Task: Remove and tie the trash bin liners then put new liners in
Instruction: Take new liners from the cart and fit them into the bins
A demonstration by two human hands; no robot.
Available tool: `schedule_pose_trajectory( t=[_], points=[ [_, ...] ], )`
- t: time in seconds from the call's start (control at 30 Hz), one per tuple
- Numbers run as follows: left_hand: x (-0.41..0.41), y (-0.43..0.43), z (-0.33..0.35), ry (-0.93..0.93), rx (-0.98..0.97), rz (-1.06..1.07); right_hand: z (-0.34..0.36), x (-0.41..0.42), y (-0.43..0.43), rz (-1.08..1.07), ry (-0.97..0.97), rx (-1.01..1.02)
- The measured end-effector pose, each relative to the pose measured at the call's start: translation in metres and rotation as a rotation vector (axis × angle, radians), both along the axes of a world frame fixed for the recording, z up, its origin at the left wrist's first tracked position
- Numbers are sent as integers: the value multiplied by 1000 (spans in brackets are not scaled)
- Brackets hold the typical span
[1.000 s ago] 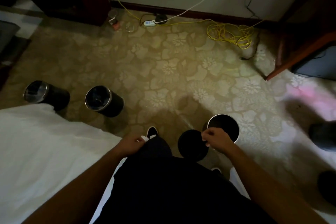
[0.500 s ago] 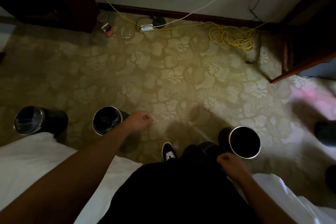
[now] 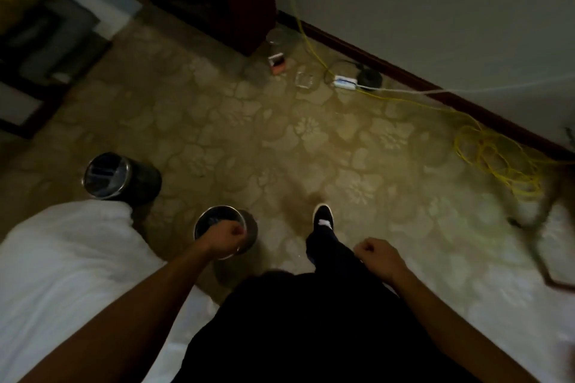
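1. My left hand [image 3: 225, 235] has its fingers curled into a fist over the mouth of the nearer bin [image 3: 250, 226]. I cannot tell whether they pinch anything.
2. My right hand [image 3: 378, 258] is balled as well, fingers together with nothing visible in them, just beside my dark trouser leg [image 3: 329, 253].
3. The nearer bin stands on the carpet [image 3: 280, 140] just beside the white bedding [image 3: 62, 258]. The second bin [image 3: 121, 177] stands farther left, at the bedding's far edge.
4. A yellow cable [image 3: 497, 162] lies coiled at the carpet's right edge, near the wall.
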State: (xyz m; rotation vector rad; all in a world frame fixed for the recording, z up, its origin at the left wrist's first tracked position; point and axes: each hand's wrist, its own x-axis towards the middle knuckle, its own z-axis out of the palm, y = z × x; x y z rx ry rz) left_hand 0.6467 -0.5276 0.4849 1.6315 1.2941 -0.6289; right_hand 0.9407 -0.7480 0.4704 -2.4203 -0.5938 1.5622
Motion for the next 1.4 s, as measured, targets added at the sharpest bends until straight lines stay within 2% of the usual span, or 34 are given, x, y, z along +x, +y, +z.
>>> schedule_pose_trajectory(
  t=[0.07,0.3,0.43,0.53,0.73,0.9,1.07,1.17,1.27,1.4],
  points=[
    [-4,20,0,37,7,73,7,23,70,112,29,42],
    [-27,85,17,17,173,614,52,43,330,392,152,242],
    [-47,124,9,57,83,740,68,25,456,486,202,335],
    [-58,175,-1,42,4,827,62,13,528,607,173,333],
    [-61,340,-11,-33,-88,776,28,27,619,643,22,191],
    [-43,508,11,-140,-17,681,17,59,680,696,-92,73],
    [-23,651,37,-246,91,680,-10,92,754,594,-114,14],
    [-22,712,35,-262,114,702,-17,85,816,598,-94,16],
    [-36,750,21,-230,111,759,-34,71,887,691,-46,33],
    [-72,774,8,-120,79,862,-22,21,1007,785,21,57]
  ],
)
